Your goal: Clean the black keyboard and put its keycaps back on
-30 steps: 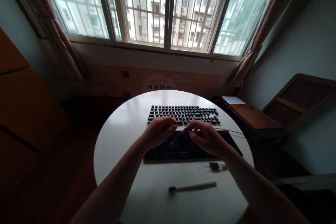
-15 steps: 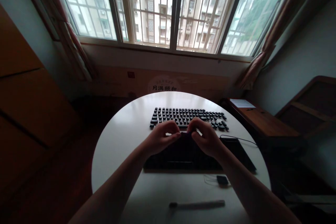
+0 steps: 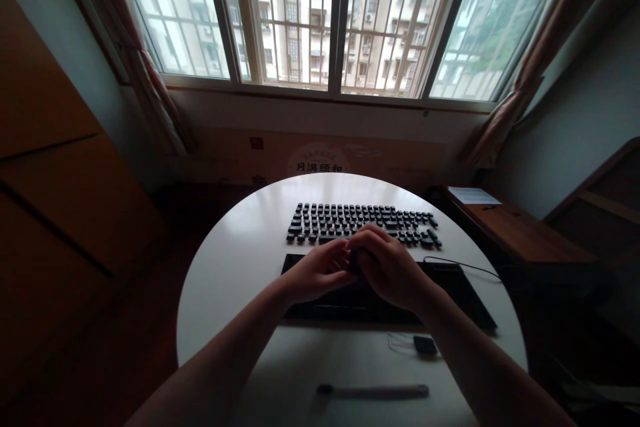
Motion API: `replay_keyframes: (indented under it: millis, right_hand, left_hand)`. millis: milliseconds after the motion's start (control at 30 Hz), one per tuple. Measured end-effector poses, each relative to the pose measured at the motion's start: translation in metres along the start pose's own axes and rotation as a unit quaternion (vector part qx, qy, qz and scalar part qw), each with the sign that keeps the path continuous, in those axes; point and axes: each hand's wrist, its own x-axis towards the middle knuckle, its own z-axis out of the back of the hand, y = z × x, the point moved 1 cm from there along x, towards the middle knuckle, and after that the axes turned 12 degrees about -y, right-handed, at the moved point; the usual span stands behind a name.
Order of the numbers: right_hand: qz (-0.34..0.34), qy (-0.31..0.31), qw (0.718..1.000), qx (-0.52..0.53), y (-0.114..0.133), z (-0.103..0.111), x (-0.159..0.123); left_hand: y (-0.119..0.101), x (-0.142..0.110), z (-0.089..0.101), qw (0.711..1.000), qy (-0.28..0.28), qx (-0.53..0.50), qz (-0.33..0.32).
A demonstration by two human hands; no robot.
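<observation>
My left hand and my right hand meet above a black keyboard base. Between them is a small dark, purplish thing, mostly covered by the fingers; its kind does not show. The right fingers wrap over it from above. On the left, the fingers are curled and the thumb reaches against it. Just beyond the hands, black keycaps lie loose in rows, laid out like a keyboard.
A round white table carries everything. Nearer to me lie a long thin brush and a small black wire keycap puller. A black cable runs off right from the keyboard base. A wooden side table stands at right.
My hands have closed together; the dark thing, stretched between the fingertips before, is now bunched and mostly hidden. My right hand has turned over it. The view has shifted slightly.
</observation>
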Motion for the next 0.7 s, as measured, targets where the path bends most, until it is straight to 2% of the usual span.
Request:
replay_keyframes:
  millis: [133,367,567,633,700]
  right_hand:
    - [0.026,0.015,0.993,-0.110,-0.005,0.012,0.002]
    - [0.030,0.004,0.979,-0.200,-0.025,0.021,0.002]
    - [0.004,0.009,0.976,-0.217,-0.032,0.018,0.001]
    - [-0.013,0.028,0.975,-0.222,-0.031,0.017,0.001]
    - [-0.034,0.061,0.973,-0.220,-0.030,0.015,0.000]
  left_hand:
    - [0.010,0.002,-0.005,0.998,-0.034,0.049,0.013]
    - [0.008,0.007,0.010,0.988,-0.109,0.111,0.017]
    - [0.011,0.007,0.014,0.961,-0.255,0.111,-0.008]
    - [0.011,0.006,0.016,0.957,-0.262,0.123,-0.017]
    - [0.008,0.006,0.019,0.957,-0.247,0.151,-0.032]
